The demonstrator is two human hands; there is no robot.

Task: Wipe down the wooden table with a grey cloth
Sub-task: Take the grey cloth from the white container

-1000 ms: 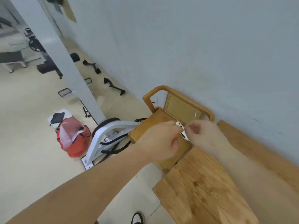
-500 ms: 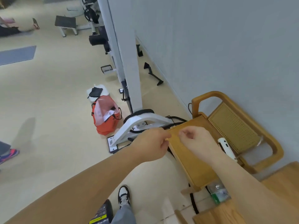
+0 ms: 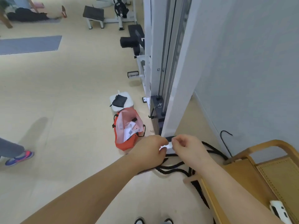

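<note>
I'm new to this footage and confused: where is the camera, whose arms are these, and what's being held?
No machine here: the camera sits on a person's head, looking forward and down, so the bare arms are their own. The left hand and right hand meet in front, both pinching a small white thing I cannot identify. Below lie an orange bag and black ropes on the floor. A wooden chair at right carries a white device. No table or grey cloth shows.

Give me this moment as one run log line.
phase: no wiping under way | left hand: pinches small white item | right hand: pinches same item | grey cloth: not in view | nearby: wooden chair, orange bag
</note>
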